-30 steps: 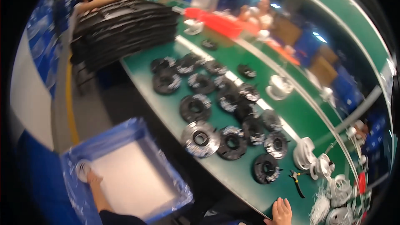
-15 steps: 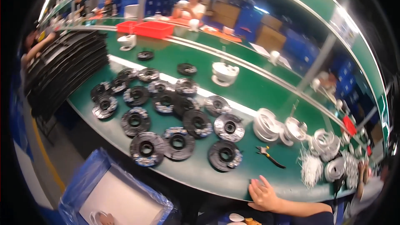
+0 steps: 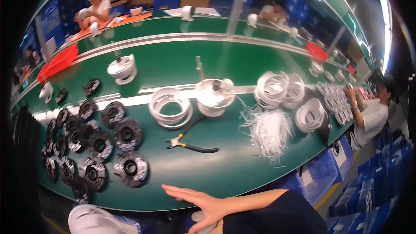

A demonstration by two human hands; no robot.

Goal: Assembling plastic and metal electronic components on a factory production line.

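Note:
My right hand (image 3: 206, 206) is over the near edge of the green workbench (image 3: 216, 173). Its fingers are stretched and apart, with nothing visibly held. Below its palm, a small pale piece (image 3: 197, 216) shows partly. At the lower left, a white rounded housing (image 3: 93, 221) rises into view, cut off by the frame. My left hand does not show. Beyond my right hand lie side cutters (image 3: 176, 142) with black and yellow handles, spread apart. Several black round discs with silvery and blue bits, such as the nearest disc (image 3: 131, 169), cover the bench's left part.
White rings (image 3: 171, 108) and a white housing with an upright rod (image 3: 215, 97) stand mid-bench. Thin white strips (image 3: 271, 132) lie heaped to the right, near more white rings (image 3: 310, 116). A co-worker (image 3: 370, 110) sits at the far right. A red tray (image 3: 60, 63) stands at the far left.
The view has swung to the right, so the discs and cutters appear further left. My right hand has its fingers more stretched out. The white housing has come into view at the lower left.

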